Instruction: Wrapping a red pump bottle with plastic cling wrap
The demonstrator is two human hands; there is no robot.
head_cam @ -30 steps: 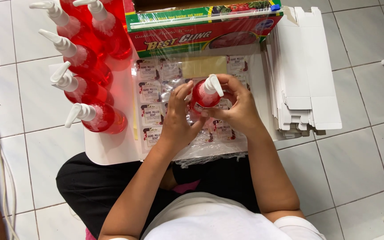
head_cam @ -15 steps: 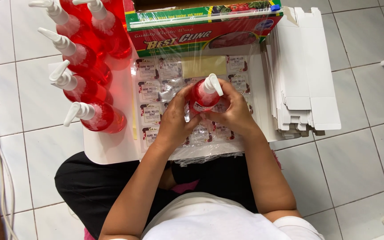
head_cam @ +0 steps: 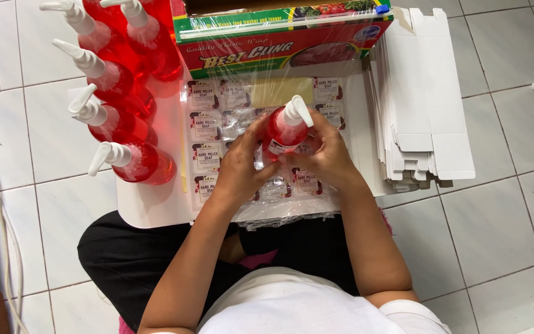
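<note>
Both hands — left hand [head_cam: 237,170], right hand [head_cam: 324,158] — clasp a red pump bottle [head_cam: 285,131] above a label sheet [head_cam: 217,124].

A home floor workspace — white tiled floor [head_cam: 502,204], flat cartons [head_cam: 421,117] stacked, red pump bottles [head_cam: 125,105] lined up.

Both my hands, left hand [head_cam: 237,170] and right hand [head_cam: 324,158], wrap one pump bottle [head_cam: 287,131] between them, over a sheet of labels [head_cam: 208,127]. More pump bottles [head_cam: 122,93] stand in a row left of my left hand. Film-wrap box [head_cam: 279,37] lies beyond my fingers. Stack of flat cartons [head_cam: 421,99] sits right of my right hand.
</note>
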